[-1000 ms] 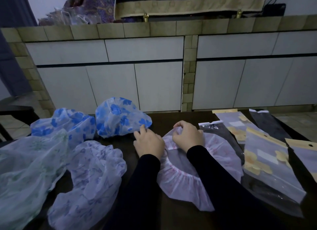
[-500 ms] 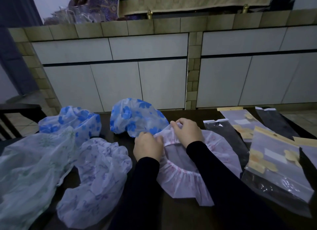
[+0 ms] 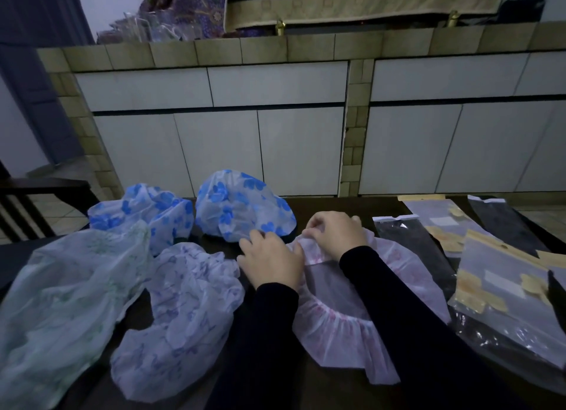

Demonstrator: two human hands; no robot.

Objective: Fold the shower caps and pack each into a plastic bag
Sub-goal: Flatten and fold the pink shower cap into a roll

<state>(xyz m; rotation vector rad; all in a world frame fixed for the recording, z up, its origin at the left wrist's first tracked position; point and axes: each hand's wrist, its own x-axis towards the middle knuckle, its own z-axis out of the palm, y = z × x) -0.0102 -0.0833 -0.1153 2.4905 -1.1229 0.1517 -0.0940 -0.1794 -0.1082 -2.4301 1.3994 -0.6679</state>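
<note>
Both hands, left (image 3: 272,264) and right (image 3: 333,235), still pinch the pink shower cap's (image 3: 346,327) far rim, now lifted slightly.

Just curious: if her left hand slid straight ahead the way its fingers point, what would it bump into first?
Probably the blue-flowered shower cap, just beyond the left hand on the table. Depth is hard to judge, so it might pass its right edge.

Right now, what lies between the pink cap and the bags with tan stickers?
In the head view, one clear empty bag lies flat between the pink cap and the stickered bags.
</note>
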